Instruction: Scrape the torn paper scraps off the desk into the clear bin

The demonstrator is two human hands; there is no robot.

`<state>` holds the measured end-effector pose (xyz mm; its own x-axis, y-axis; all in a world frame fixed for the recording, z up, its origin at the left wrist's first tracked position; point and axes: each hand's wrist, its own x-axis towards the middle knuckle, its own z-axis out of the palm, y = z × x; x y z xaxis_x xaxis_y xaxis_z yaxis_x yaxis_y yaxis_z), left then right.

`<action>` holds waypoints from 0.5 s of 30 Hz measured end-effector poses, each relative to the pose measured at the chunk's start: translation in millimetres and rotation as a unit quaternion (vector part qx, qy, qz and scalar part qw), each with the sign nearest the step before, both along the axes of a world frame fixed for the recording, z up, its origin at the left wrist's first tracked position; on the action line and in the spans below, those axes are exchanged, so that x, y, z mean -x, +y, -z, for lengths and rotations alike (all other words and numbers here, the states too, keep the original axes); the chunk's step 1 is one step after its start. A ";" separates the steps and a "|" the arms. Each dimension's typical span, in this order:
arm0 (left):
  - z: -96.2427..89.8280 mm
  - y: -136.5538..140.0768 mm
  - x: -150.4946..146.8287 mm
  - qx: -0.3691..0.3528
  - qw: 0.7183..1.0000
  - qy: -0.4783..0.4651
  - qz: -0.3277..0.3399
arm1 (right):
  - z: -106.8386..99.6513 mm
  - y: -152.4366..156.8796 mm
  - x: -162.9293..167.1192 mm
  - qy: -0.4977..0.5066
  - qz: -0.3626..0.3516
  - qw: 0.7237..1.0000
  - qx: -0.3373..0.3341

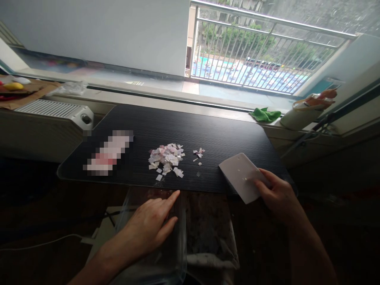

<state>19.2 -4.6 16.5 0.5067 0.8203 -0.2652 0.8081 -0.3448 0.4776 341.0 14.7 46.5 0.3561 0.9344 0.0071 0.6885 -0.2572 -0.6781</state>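
Observation:
My right hand [276,194] grips a pale, stiff-looking card [239,178] by its right edge, thumb on top. A few tiny specks lie on the card, which tilts over the front right part of the dark table [208,122]. In front of the table's near edge, my left hand [151,217] holds nothing, with its index finger and thumb stretched apart. Just beyond its fingertip is a heap of small cut paper pieces [166,158], white and pinkish. Several loose paper scraps [199,152] lie between that heap and the card.
A pixelated flat item [108,154] lies on the table's left side. Below my left hand stands a clear plastic bin [181,253]. The windowsill holds a green cloth [265,114] and a pale container [301,114]. A white radiator [59,113] is at left.

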 end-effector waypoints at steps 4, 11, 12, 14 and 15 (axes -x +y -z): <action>-1.5 1.0 -6.0 0.007 1.000 -0.004 0.019 | 7.9 -13.8 13.4 0.026 -0.011 1.000 0.009; -5.8 4.6 -14.5 0.009 0.999 0.028 0.035 | 21.5 -9.5 71.1 0.103 -0.070 0.992 0.006; -6.3 4.6 -14.4 0.009 0.999 0.034 0.035 | 22.2 -7.7 74.7 0.113 -0.085 0.990 0.014; -7.5 4.5 -13.9 0.009 0.999 0.042 0.034 | 22.8 -4.4 75.9 0.131 -0.112 0.985 0.030; -8.1 4.5 -13.5 0.008 0.998 0.043 0.034 | 22.9 -2.9 73.7 0.135 -0.116 0.983 0.032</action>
